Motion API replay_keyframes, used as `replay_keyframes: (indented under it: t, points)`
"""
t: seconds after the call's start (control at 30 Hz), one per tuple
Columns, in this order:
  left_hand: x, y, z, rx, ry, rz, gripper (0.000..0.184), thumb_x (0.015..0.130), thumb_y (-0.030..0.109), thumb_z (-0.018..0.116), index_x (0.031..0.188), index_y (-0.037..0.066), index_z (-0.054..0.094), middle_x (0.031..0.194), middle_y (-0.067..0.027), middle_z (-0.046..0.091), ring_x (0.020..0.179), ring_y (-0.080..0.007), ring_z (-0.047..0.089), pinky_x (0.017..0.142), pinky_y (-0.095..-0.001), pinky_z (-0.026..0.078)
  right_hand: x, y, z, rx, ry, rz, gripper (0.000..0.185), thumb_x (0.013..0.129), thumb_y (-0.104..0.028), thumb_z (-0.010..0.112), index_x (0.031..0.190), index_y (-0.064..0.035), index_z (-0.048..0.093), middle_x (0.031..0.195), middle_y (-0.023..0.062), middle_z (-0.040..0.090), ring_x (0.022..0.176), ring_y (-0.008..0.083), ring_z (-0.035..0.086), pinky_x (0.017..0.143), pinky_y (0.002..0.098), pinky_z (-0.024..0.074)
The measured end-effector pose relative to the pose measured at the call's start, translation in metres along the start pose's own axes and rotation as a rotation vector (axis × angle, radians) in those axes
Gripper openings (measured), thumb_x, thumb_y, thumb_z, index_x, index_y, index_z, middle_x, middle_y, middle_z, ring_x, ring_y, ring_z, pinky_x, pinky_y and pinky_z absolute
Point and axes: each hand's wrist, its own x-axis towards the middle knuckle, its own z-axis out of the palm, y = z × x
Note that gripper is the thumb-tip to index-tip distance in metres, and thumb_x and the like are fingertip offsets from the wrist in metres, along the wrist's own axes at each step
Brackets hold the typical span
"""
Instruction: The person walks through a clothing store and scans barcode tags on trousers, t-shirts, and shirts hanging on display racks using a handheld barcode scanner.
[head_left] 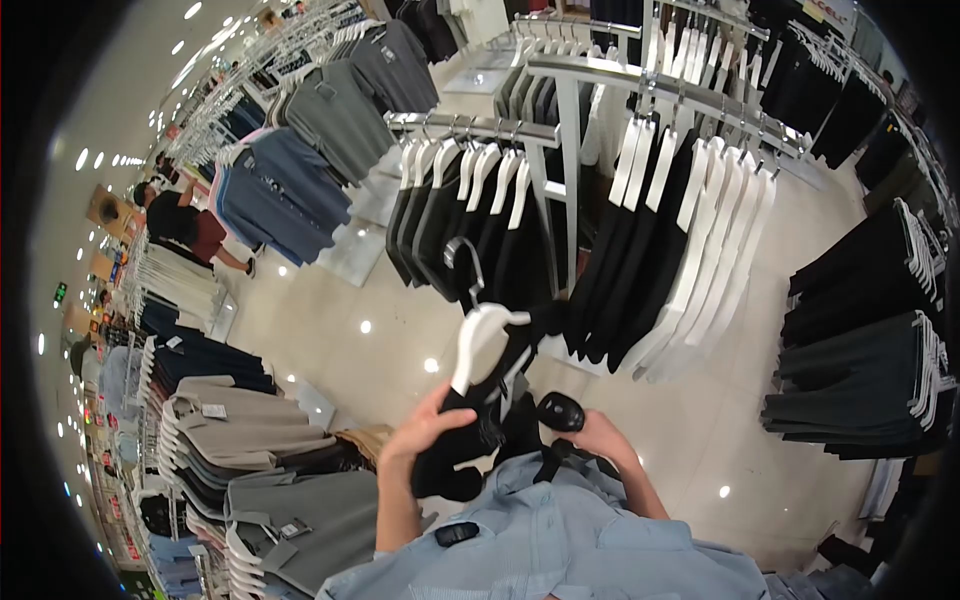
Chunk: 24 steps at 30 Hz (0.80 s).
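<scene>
My left hand (420, 432) is closed on a black garment (455, 447) just below the shoulder of its white hanger (468, 345). The hanger is tilted, and its metal hook sticks up free of any rail. My right hand (600, 438) grips a rounded black handheld device (561, 411), close to the right side of the garment. What kind of device it is cannot be made out. Part of the garment hangs in dark folds in front of my blue shirt (540, 520), so its shape is hard to tell.
Ahead, a metal rack (570, 150) carries black clothes (620, 260) and several bare white hangers (735, 230). Grey and beige shirts (245, 425) hang at the left, dark trousers (850, 375) at the right. A person (180, 220) is farther off on the left. The floor (690, 440) is pale and shiny.
</scene>
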Motion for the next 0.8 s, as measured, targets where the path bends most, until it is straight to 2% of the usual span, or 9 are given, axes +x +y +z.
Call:
replay_keyframes:
  t: [0.07,0.1,0.17,0.23,0.3,0.5,0.63,0.73,0.8]
  points:
    - [0.006,-0.021,0.017,-0.014,0.001,-0.067,0.075,0.083,0.016,0.072,0.146,0.001,0.035,0.136,-0.0096,0.052,0.124,-0.0180,0.047,0.106,-0.0294,0.036,0.004,0.010,0.002,-0.060,-0.085,0.088,0.034,0.077,-0.029,0.077,0.091,0.0017,0.069,0.077,0.0133,0.070,0.074,0.0234,0.068,0.071,0.0364,0.0518]
    - [0.007,-0.027,0.024,-0.074,-0.013,-0.150,0.073,0.083,0.015,0.072,0.146,0.001,0.037,0.133,-0.0094,0.054,0.121,-0.0179,0.049,0.104,-0.0294,0.038,0.005,0.003,0.000,-0.060,-0.079,0.078,0.034,0.077,-0.029,0.077,0.091,0.0017,0.069,0.077,0.0133,0.070,0.074,0.0234,0.068,0.071,0.0364,0.0518]
    - [0.011,-0.056,0.030,-0.133,-0.019,-0.225,0.069,0.083,0.015,0.072,0.143,0.001,0.040,0.125,-0.0088,0.058,0.115,-0.0177,0.053,0.100,-0.0296,0.041,0.002,-0.010,-0.003,-0.008,-0.132,0.248,0.036,0.077,-0.030,0.077,0.092,0.0014,0.069,0.078,0.0138,0.071,0.075,0.0240,0.069,0.072,0.0364,0.0521]
    - [0.011,-0.064,0.037,-0.128,-0.022,-0.226,0.066,0.083,0.016,0.071,0.141,0.001,0.042,0.122,-0.0084,0.058,0.113,-0.0180,0.053,0.099,-0.0295,0.041,0.007,0.000,-0.001,-0.001,-0.085,0.157,0.037,0.077,-0.031,0.077,0.093,0.0012,0.070,0.080,0.0149,0.071,0.077,0.0251,0.070,0.072,0.0364,0.0522]
    - [0.014,-0.076,0.037,-0.106,-0.059,-0.258,0.069,0.084,0.016,0.069,0.144,0.000,0.039,0.136,-0.0114,0.052,0.127,-0.0211,0.046,0.109,-0.0306,0.032,0.013,-0.004,-0.002,-0.082,-0.050,0.202,0.038,0.076,-0.031,0.077,0.095,0.0012,0.070,0.082,0.0164,0.071,0.080,0.0268,0.070,0.074,0.0366,0.0522]
    - [0.009,-0.078,0.030,-0.142,-0.002,-0.220,0.068,0.084,0.017,0.069,0.144,0.001,0.040,0.137,-0.0118,0.053,0.129,-0.0215,0.044,0.110,-0.0316,0.030,0.027,-0.007,-0.003,-0.156,-0.123,0.224,0.038,0.076,-0.032,0.076,0.094,0.0008,0.071,0.083,0.0181,0.071,0.082,0.0300,0.070,0.075,0.0375,0.0518]
    - [0.005,-0.088,0.024,-0.087,0.041,-0.183,0.067,0.085,0.017,0.069,0.143,0.002,0.040,0.136,-0.0104,0.052,0.129,-0.0210,0.043,0.110,-0.0322,0.029,0.029,0.016,0.004,-0.223,-0.178,0.187,0.040,0.075,-0.035,0.075,0.088,0.0022,0.070,0.076,0.0150,0.070,0.072,0.0267,0.068,0.070,0.0360,0.0518]
    - [-0.001,-0.085,0.027,-0.137,0.048,-0.201,0.066,0.085,0.015,0.069,0.143,0.002,0.041,0.139,-0.0109,0.050,0.131,-0.0211,0.041,0.112,-0.0329,0.027,0.026,0.023,0.010,-0.057,-0.316,0.266,0.041,0.075,-0.041,0.076,0.072,-0.0008,0.068,0.065,0.0037,0.064,0.055,0.0125,0.056,0.055,0.0284,0.0468]
    - [-0.001,-0.090,0.030,-0.163,0.036,-0.194,0.065,0.085,0.015,0.069,0.143,0.002,0.041,0.140,-0.0110,0.050,0.132,-0.0211,0.040,0.112,-0.0331,0.027,0.025,0.025,0.013,-0.080,-0.327,0.300,0.042,0.075,-0.042,0.076,0.072,-0.0014,0.068,0.065,0.0033,0.064,0.055,0.0118,0.055,0.054,0.0278,0.0461]
